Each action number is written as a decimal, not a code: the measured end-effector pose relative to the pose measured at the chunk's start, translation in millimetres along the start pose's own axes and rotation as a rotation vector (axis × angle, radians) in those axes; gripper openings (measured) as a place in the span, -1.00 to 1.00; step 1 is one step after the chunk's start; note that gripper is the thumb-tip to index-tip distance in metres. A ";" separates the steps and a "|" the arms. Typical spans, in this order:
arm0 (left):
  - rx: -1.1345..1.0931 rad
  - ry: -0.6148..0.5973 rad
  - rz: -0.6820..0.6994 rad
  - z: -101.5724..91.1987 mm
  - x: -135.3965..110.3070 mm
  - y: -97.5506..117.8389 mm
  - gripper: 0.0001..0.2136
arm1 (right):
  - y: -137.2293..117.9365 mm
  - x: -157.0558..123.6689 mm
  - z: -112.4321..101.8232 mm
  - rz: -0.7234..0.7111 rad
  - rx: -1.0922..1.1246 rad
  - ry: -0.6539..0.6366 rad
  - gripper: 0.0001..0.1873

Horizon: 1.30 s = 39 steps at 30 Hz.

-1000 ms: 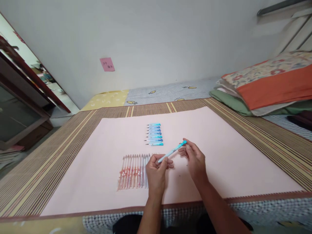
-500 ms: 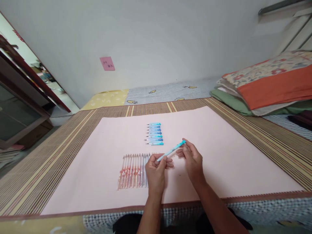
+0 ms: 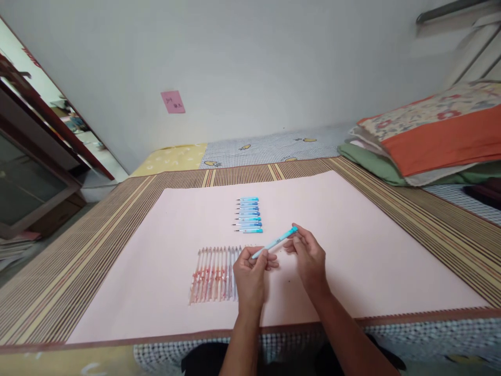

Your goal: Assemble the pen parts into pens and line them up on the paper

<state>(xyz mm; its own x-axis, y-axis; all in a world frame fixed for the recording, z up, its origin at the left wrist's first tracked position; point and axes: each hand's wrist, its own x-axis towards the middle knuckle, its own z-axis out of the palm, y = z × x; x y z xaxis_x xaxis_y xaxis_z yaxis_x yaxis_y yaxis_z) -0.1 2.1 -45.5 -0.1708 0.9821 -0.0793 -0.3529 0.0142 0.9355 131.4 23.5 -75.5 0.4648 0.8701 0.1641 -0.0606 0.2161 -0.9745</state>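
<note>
A light blue pen (image 3: pixel 276 242) is held slanted above the pink sheet (image 3: pixel 352 250), between both hands. My left hand (image 3: pixel 252 277) pinches its lower tip end. My right hand (image 3: pixel 309 258) grips its upper cap end with closed fingers. Just left of my left hand lies a row of several clear pen tubes with pink print (image 3: pixel 215 271), side by side. Farther back, a neat stack of several blue pens (image 3: pixel 248 215) lies on the sheet.
The pink sheet lies on a striped woven mat (image 3: pixel 78 250) over a bed. Folded bedding with an orange pillow (image 3: pixel 434 136) sits at the back right. A pink note (image 3: pixel 173 101) is stuck on the wall. A dark wooden cabinet (image 3: pixel 31 172) stands at left.
Both hands with the pen have shifted very slightly; otherwise nothing has visibly changed.
</note>
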 end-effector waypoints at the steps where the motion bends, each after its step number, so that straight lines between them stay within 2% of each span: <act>1: -0.003 0.001 -0.002 0.7 -0.2 0.2 -0.73 | 0.9 0.6 -0.1 -0.001 -0.002 0.002 -0.57; 7: 0.015 0.019 -0.006 0.4 1.3 0.6 -0.73 | 1.8 2.9 -2.3 -0.009 -0.063 0.006 -0.55; 10: 0.027 0.012 -0.014 -5.4 4.3 5.4 -0.73 | -6.5 4.0 -7.1 -0.116 -0.205 -0.033 -0.59; 12: 0.033 0.001 -0.015 -12.3 7.4 10.7 -0.73 | -14.3 4.7 -10.7 -0.283 -0.353 -0.116 -0.61; 14: 0.042 -0.012 -0.007 -20.5 11.0 15.8 -0.72 | -21.3 4.7 -12.8 -0.447 -0.506 -0.255 -0.64; 17: 0.081 -0.051 0.014 -31.2 15.8 19.3 -0.72 | -27.7 1.4 -10.8 -0.530 -0.685 -0.473 -0.76; 21: 0.110 -0.100 0.029 -34.5 17.7 16.1 -0.71 | -31.4 -8.6 -3.6 -0.441 -0.729 -0.639 -0.86; 24: 0.054 -0.117 0.022 -34.1 18.1 14.5 -0.70 | -31.8 -14.0 -1.9 -0.276 -0.635 -0.663 -0.83; 27: 0.009 0.005 0.073 -40.0 21.4 16.1 -0.72 | -26.7 -14.8 -4.3 -0.039 -0.550 -0.613 -0.75; 30: -0.008 0.156 0.110 -50.3 26.5 18.3 -0.71 | -17.4 -14.4 -6.1 0.117 -0.491 -0.601 -0.87; 31: -0.013 0.183 0.111 -53.2 27.9 18.5 -0.71 | -14.6 -14.8 -5.9 0.126 -0.496 -0.600 -0.89; 33: -0.019 0.201 0.108 -56.7 29.8 18.1 -0.72 | -10.8 -16.8 -3.9 0.109 -0.553 -0.590 -0.79; 39: -0.008 0.175 0.075 -54.6 30.3 15.2 -0.75 | -10.1 -26.8 5.5 0.070 -0.771 -0.594 -0.60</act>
<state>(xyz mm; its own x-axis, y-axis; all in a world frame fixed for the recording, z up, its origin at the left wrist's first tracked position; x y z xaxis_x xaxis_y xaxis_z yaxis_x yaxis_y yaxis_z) -60.8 21.8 -52.5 -0.3540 0.9327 -0.0687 -0.3402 -0.0600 0.9384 114.7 0.4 -69.3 -0.0512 0.9973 -0.0536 0.6220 -0.0101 -0.7830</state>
